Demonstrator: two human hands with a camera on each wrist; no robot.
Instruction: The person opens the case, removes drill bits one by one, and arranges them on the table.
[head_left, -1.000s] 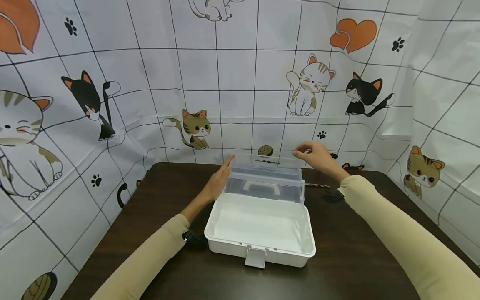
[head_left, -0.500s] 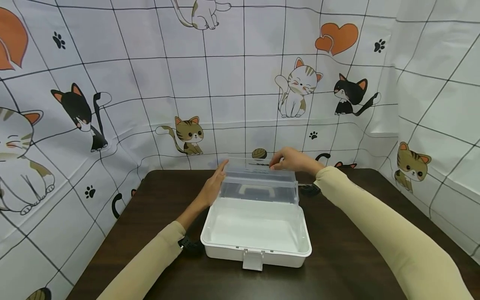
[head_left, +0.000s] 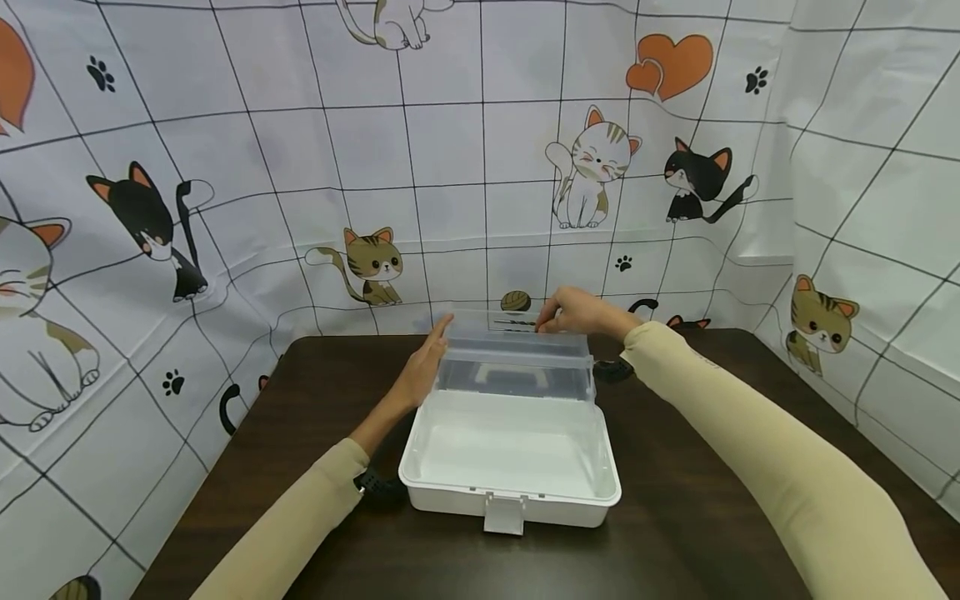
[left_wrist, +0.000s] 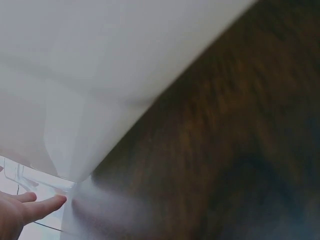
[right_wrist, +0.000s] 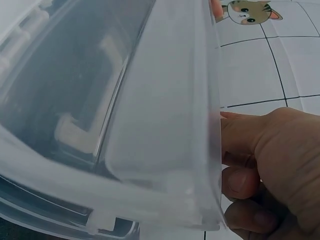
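Note:
A white plastic box (head_left: 510, 442) sits open on the table, its clear lid (head_left: 517, 379) tipped back behind it. At the lid's far end, a thin, dark drill bit (head_left: 510, 322) lies in a clear compartment. My right hand (head_left: 581, 312) is at that end, thumb and fingers pinched beside the bit on what looks like a second drill bit, mostly hidden. In the right wrist view, its curled fingers (right_wrist: 240, 182) are right at the lid's edge. My left hand (head_left: 422, 367) rests along the lid's left side with straight fingers; the left wrist view shows fingertips (left_wrist: 47, 207) near it.
The box's front latch (head_left: 504, 514) hangs down towards me. Dark wooden tabletop (head_left: 697, 467) surrounds the box. Close behind the table's far edge hangs a white sheet (head_left: 450, 150) printed with cats and grid lines.
My right hand has moved left from beside the lid's far right corner to over the compartment with the drill bit. My left hand has stayed at the lid's side. The head view has shifted slightly.

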